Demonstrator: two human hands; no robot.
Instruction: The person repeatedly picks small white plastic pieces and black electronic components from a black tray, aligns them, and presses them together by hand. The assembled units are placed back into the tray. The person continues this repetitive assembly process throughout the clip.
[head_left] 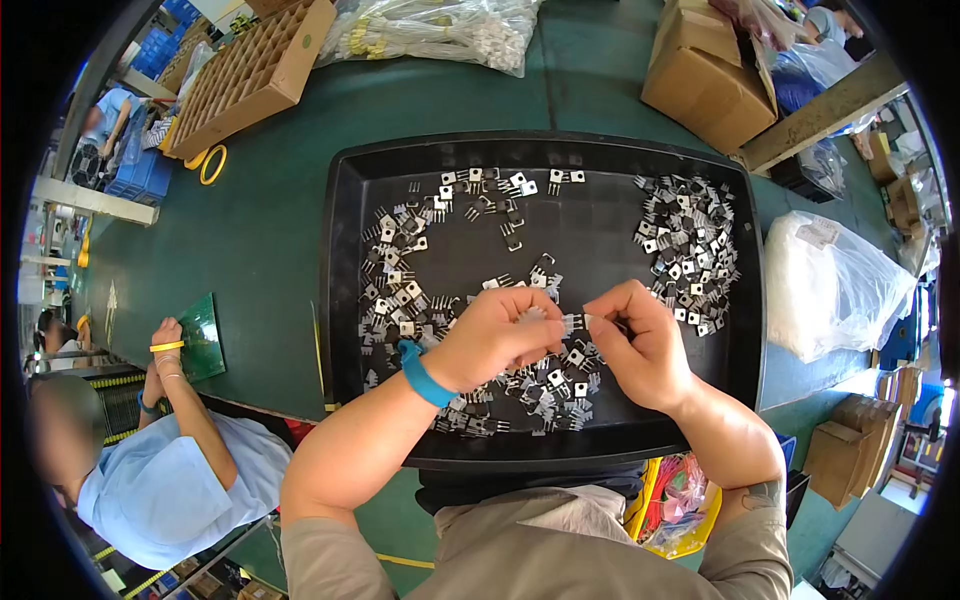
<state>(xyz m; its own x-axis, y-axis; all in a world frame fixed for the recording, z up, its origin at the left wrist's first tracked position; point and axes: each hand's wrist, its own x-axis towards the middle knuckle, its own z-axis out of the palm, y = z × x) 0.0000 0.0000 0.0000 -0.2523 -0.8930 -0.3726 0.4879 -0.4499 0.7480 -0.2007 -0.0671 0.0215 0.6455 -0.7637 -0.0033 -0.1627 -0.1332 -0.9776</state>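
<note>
Both of my hands meet over a black tray (546, 146) holding many small transistors with black bodies and metal tabs. My left hand (505, 338), with a blue band on its wrist, pinches a small light-grey piece (573, 323); the fingers partly cover it. Against that piece, my right hand (640, 340) grips a transistor (590, 321) between thumb and forefinger. Loose transistors (395, 270) lie along the tray's left side and below my hands. A denser pile of transistors (688, 250) fills its right side.
A divided cardboard box (250, 80) and bagged parts (430, 35) lie at the far side of the green table. An open carton (710, 80) and a white plastic bag (830, 285) sit to the right. At left, a co-worker (180, 470) handles a green board (205, 340).
</note>
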